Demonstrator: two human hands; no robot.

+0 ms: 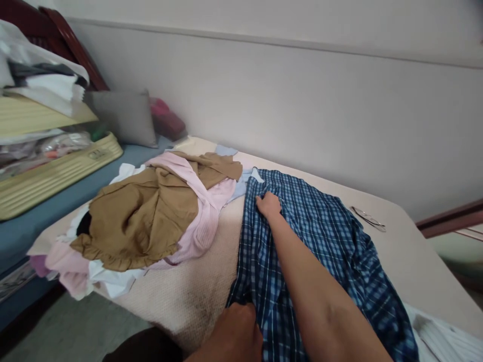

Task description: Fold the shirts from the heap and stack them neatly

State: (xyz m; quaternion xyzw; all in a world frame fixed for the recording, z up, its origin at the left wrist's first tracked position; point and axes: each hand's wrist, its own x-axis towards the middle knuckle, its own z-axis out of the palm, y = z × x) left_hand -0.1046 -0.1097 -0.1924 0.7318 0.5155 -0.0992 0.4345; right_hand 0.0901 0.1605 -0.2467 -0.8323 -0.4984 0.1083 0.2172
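Note:
A blue plaid garment (309, 216) lies spread over the table, with a small white patch at its far left corner. My right hand (269, 204) reaches across it and is closed on the cloth near the far left edge. Close to me, my left hand (241, 327) is closed on the near left edge of the same garment. The cloth between my two hands runs fairly straight, while its right side is loosely wrinkled. My right forearm hides part of the middle.
Left of the plaid cloth is a heap of clothes, with a brown ruffled garment (151, 216) over a pink one (204, 226). Eyeglasses (368, 218) lie on the table (411, 251) at right. A grey cushion (126, 118) and yellow plastic bins (56, 176) stand at left.

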